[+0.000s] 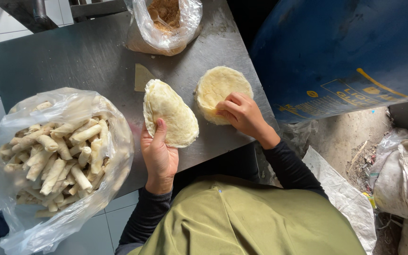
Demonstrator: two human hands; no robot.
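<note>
Left hand [159,153], lower centre of frame, held a folded stack of thin wrappers [170,113] tilted up off the metal surface [72,56], thumb on top, fingers clenched under it, likely so sheets could be peeled off. Right hand [242,113] rested on the round wrapper stack [216,87] lying flat at centre right, fingers [225,109] curled, pinching at its edge; whether one sheet was gripped, cannot tell. Bag of finished rolls [60,156] sat left, filling bag [166,23] at top.

Soft even daylight, faint shadows, dull sheen on metal table [95,52], sharp focus
</note>
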